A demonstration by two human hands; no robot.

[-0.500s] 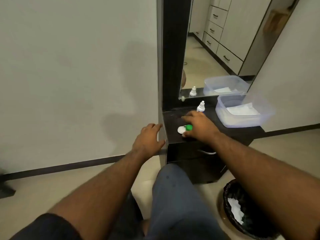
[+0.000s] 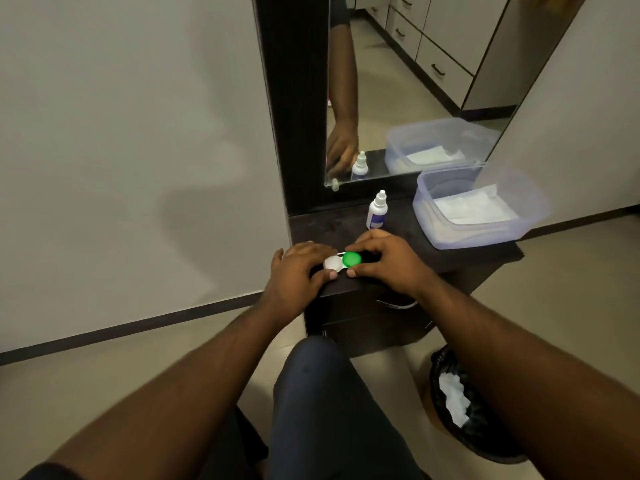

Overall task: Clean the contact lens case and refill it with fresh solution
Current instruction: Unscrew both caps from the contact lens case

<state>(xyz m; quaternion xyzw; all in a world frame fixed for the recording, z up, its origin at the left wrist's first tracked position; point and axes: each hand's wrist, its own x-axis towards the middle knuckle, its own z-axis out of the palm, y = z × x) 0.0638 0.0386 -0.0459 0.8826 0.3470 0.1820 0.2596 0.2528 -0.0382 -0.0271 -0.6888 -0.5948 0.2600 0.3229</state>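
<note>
A contact lens case (image 2: 343, 261) with one white cap and one green cap lies near the front left corner of a dark cabinet top (image 2: 408, 237). My left hand (image 2: 298, 271) grips the white-capped end, fingers behind it and thumb in front. My right hand (image 2: 384, 259) holds the green-capped end the same way. A small white solution bottle (image 2: 376, 211) with a purple label stands upright just behind my right hand.
A translucent plastic tub (image 2: 481, 206) with white tissue inside sits on the right of the cabinet top. A mirror (image 2: 415, 81) rises behind. On the floor at right stands a black-lined bin (image 2: 464, 403) holding crumpled tissue. My knee is below the cabinet front.
My left hand has moved from the cabinet's left edge onto the white end of the case. The right hand stays on the green end. The view has drawn closer.
</note>
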